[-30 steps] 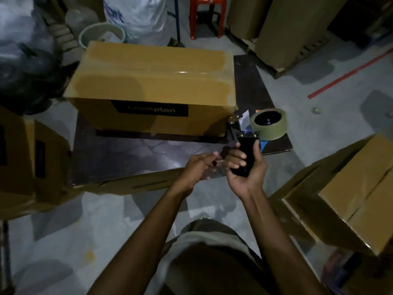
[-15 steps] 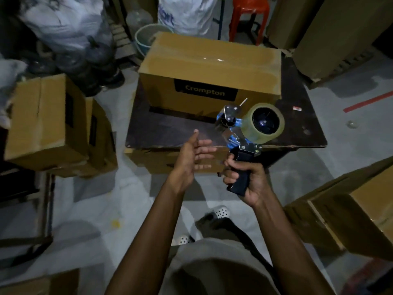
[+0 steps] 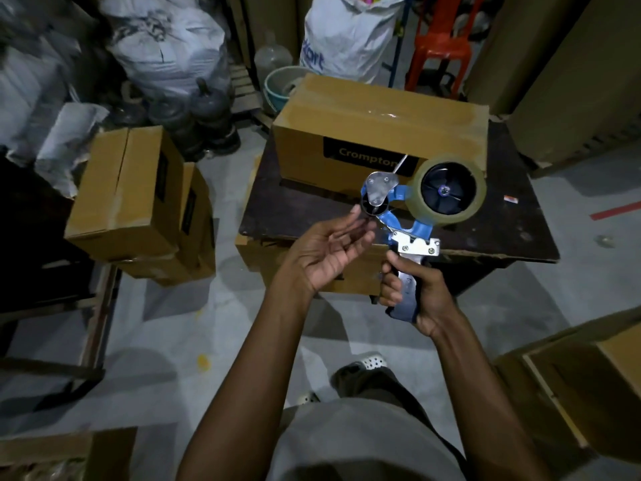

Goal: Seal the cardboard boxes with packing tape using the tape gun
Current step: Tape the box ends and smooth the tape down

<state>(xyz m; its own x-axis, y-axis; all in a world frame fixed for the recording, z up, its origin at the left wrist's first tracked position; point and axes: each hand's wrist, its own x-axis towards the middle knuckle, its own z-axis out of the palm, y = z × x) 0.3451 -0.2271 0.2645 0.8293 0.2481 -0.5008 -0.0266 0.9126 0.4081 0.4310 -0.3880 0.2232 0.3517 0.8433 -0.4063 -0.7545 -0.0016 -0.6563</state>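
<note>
While the right hand grips the handle of the one tape gun above the worktop's near edge, the left hand lies open beside its roller; one cardboard box stands along the far edge.

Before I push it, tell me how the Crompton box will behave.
The Crompton box is likely stiff: its faces look flat and its top taped. It should slide rather than tip, lying wide and low on the dark table.

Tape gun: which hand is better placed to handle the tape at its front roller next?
Left hand: open, fingers beside the front roller of the tape gun. The right hand grips the handle.
</note>
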